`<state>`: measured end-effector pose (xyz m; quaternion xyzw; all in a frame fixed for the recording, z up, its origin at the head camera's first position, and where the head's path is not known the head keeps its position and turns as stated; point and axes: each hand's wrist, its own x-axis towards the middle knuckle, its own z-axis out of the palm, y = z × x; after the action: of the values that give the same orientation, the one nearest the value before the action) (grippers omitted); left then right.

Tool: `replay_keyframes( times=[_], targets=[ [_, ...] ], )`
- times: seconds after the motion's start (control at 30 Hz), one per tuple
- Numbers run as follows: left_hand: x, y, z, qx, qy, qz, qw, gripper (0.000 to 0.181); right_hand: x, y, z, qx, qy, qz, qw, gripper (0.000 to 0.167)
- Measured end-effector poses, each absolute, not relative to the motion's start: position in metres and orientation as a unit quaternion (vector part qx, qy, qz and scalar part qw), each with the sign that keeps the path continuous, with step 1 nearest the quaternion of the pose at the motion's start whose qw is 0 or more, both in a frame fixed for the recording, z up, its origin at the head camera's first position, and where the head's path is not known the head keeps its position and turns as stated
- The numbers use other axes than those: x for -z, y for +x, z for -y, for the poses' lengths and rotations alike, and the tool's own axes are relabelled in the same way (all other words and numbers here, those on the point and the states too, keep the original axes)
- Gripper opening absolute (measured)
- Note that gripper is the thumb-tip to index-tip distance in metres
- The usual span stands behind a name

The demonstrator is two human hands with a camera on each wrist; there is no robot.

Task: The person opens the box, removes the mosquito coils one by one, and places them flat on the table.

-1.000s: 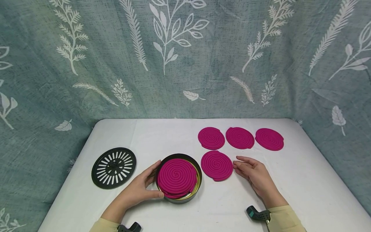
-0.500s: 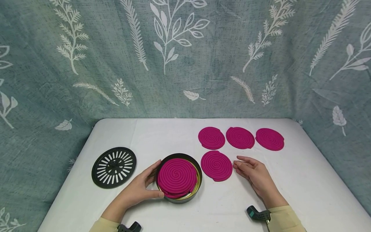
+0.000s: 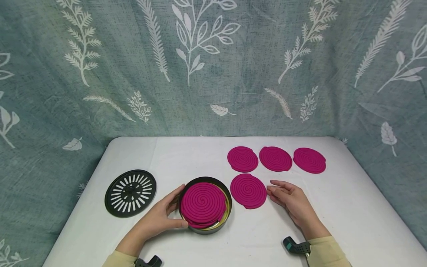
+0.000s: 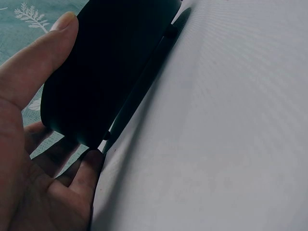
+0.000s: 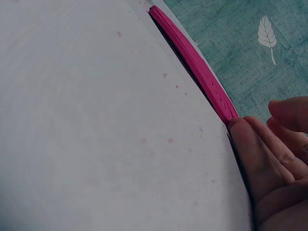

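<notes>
Front pink disc [image 3: 248, 191] lies on the table [image 3: 253, 237] between nine and ten o'clock from the right hand [image 3: 293, 205], the nearer one; round, no long axis. That hand's fingers bend loosely, holding nothing. Left hand [image 3: 163, 218] grips the tin [image 3: 213, 230] at nine o'clock.

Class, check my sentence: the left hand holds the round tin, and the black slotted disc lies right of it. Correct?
Not quite: the head view shows the black slotted disc left of the round tin, not right. The left hand does hold the tin.
</notes>
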<state>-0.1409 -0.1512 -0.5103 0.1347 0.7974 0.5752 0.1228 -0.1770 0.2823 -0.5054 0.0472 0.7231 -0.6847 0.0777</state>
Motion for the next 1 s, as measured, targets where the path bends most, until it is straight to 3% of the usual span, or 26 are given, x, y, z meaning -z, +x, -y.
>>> replay_keyframes(
  times=[0.63,1.0],
  targets=[
    [0.513,-0.140,0.151,-0.580,0.136,-0.794,0.125,0.113,0.489,-0.177,-0.280,0.695,-0.001,-0.716,0.067,0.058],
    [0.510,-0.142,0.152,-0.585,0.123,-0.791,0.134,0.116,0.453,-0.181,-0.249,0.671,-0.075,-0.729,0.117,0.054]
  ],
)
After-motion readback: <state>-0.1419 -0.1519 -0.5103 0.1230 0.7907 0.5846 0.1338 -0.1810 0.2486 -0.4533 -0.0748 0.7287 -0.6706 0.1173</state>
